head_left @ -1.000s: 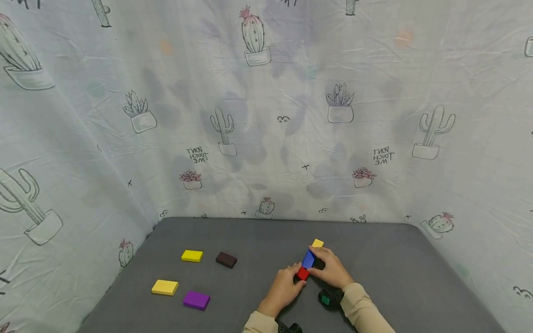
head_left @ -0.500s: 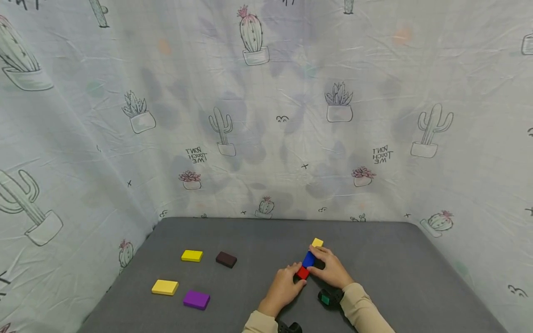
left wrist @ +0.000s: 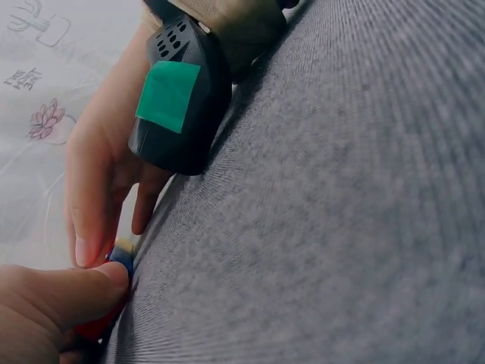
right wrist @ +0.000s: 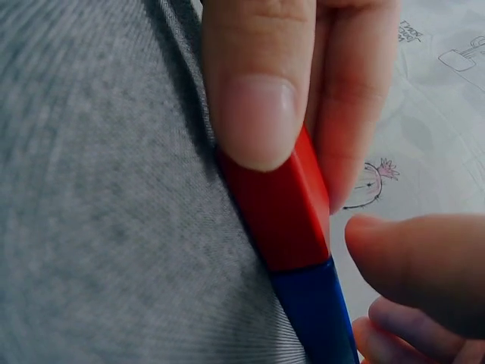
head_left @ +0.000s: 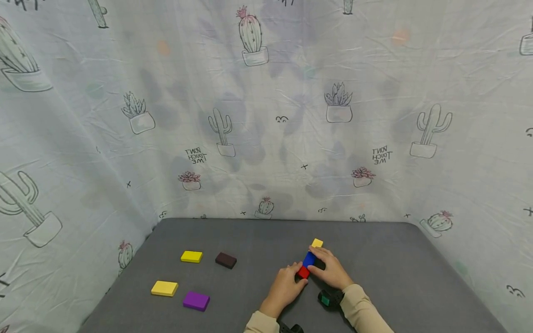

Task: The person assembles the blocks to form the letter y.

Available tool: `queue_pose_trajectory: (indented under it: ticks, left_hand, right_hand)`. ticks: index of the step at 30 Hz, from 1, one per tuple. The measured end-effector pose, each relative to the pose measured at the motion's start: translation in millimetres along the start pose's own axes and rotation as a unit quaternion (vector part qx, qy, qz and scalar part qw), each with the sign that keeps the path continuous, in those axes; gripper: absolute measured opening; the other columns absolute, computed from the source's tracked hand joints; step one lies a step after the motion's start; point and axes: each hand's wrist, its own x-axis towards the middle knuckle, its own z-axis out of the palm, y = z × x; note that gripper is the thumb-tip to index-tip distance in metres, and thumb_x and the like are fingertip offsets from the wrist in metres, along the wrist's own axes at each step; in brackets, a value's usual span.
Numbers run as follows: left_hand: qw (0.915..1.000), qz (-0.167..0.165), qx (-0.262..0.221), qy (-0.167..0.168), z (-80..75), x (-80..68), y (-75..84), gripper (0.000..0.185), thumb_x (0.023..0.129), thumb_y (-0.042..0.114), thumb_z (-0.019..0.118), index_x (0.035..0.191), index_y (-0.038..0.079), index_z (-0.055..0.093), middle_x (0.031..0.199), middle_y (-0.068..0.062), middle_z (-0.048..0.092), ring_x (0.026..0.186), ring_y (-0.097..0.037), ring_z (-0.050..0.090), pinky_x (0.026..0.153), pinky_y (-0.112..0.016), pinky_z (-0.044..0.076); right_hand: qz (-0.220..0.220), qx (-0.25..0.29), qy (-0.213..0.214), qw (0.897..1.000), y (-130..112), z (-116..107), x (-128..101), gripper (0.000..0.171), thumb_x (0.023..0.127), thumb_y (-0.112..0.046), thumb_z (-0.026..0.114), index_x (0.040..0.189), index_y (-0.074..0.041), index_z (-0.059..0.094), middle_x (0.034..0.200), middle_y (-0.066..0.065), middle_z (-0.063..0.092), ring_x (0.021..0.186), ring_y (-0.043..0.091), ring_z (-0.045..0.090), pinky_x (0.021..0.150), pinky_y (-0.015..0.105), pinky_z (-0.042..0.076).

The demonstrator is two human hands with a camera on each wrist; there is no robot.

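Note:
A red block [head_left: 303,272], a blue block [head_left: 309,259] and a small yellow block [head_left: 317,243] lie end to end in a line on the grey table [head_left: 395,268]. My left hand [head_left: 294,277] pinches the red block [right wrist: 284,205] between thumb and finger at its near end. My right hand [head_left: 329,269] arches over the blue block [right wrist: 318,315] from the right, with its fingers along the block and its thumb close by. In the left wrist view my left thumb [left wrist: 68,296] touches the red block [left wrist: 95,327], and the right hand's fingers [left wrist: 95,205] come down on the blue block [left wrist: 121,254].
On the left of the table lie two flat yellow blocks [head_left: 191,256] [head_left: 164,288], a dark brown block [head_left: 226,260] and a purple block [head_left: 196,300]. A cactus-print cloth [head_left: 266,115] hangs behind and at both sides. A black wrist camera [left wrist: 182,98] sits on my right wrist.
The blue block lies a little lower and flatter in the line than a second ago. Both hands stay where they were.

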Motion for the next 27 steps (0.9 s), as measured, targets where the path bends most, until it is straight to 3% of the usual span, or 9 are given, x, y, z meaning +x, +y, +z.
queue_pose_trajectory:
  ticks: [12,20,27]
  left_hand:
    - [0.9999,0.007,-0.006,0.009,3.2,0.5,-0.6,0.047,0.082,0.024,0.074,0.122,0.003,0.062,0.122,-0.022,0.062,0.110,-0.040,0.061,0.092,-0.051,0.049]
    - [0.9998,0.018,-0.007,0.006,3.4,0.3,-1.5,0.049,0.082,0.022,0.074,0.124,0.002,0.059,0.125,-0.018,0.062,0.118,-0.033,0.058,0.100,-0.049,0.044]
    - [0.9998,0.007,-0.013,-0.011,3.0,-2.4,-2.8,0.055,0.084,0.024,0.073,0.130,0.002,0.055,0.130,-0.019,0.057,0.122,-0.034,0.054,0.102,-0.050,0.042]
  right_hand:
    - [-0.001,0.008,0.013,1.000,3.2,2.2,-1.3,0.062,0.087,-0.033,0.067,0.139,-0.004,0.048,0.139,0.019,0.050,0.131,0.041,0.040,0.100,0.063,0.037]
    - [-0.007,0.015,0.052,0.999,3.6,5.4,-3.4,0.063,0.086,-0.032,0.068,0.138,-0.002,0.049,0.140,0.018,0.049,0.130,0.042,0.041,0.100,0.062,0.037]
    - [0.012,-0.019,0.056,0.998,0.0,9.0,-6.3,0.069,0.085,-0.038,0.067,0.138,0.000,0.047,0.142,0.022,0.046,0.131,0.043,0.040,0.100,0.062,0.037]
